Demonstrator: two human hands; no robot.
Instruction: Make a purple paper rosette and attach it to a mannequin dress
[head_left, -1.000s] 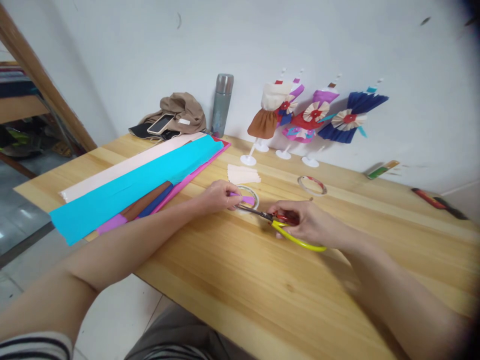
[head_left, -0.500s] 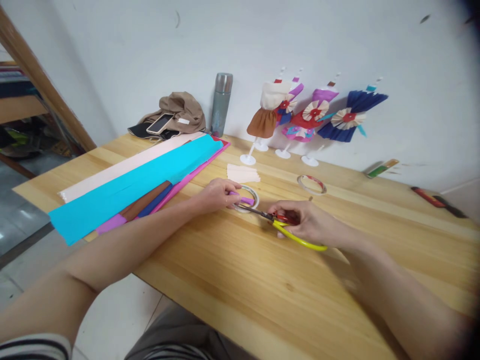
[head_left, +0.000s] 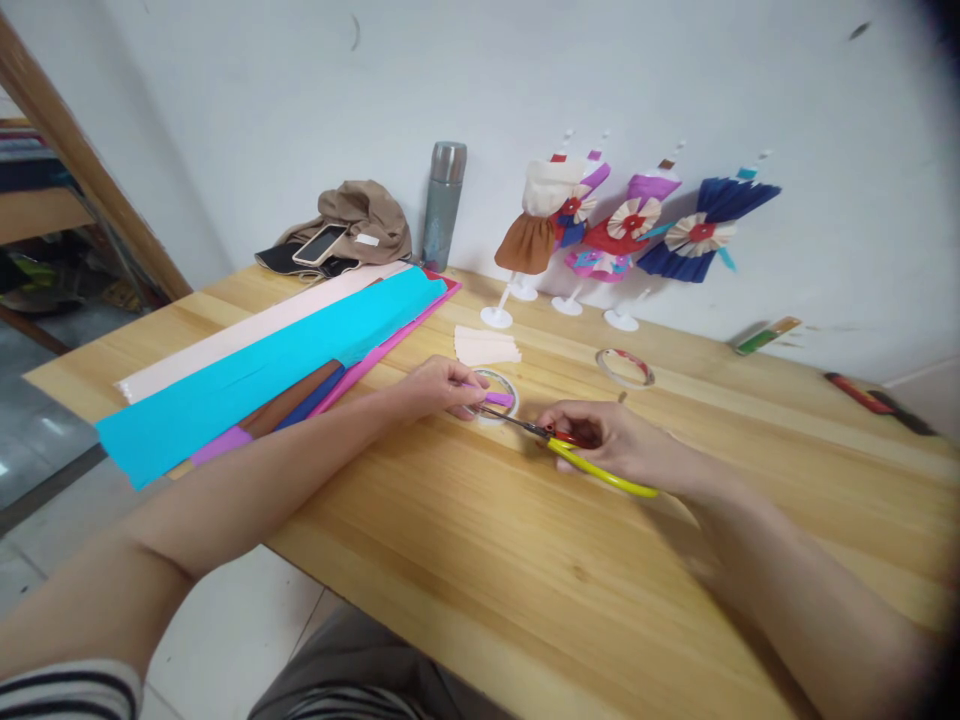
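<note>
My left hand (head_left: 444, 387) is closed, pinching a small purple strip of paper (head_left: 495, 398) that sticks out to the right of the fingertips. My right hand (head_left: 600, 435) grips scissors (head_left: 551, 435) with one yellow and one red handle. Their dark blades point left and reach to just below the strip, close to my left fingertips; I cannot tell whether they touch the paper. Behind the strip a tape roll (head_left: 513, 381) lies flat on the wooden table, partly hidden by my left hand. A pale pleated paper piece (head_left: 486, 347) lies just beyond the roll.
Crepe paper sheets, the top one a turquoise sheet (head_left: 277, 365), lie at left. A flask (head_left: 444, 207), a brown cloth bag (head_left: 367, 222) and a phone (head_left: 320, 244) stand behind. Several dressed stands, one a navy dress (head_left: 697, 235), line the wall. Another tape ring (head_left: 625, 367) and a cutter (head_left: 862, 393) lie right.
The purple strip has tilted slightly and its free end sits a little higher. The scissor blades look more closed and lie just under it. Both hands have hardly moved.
</note>
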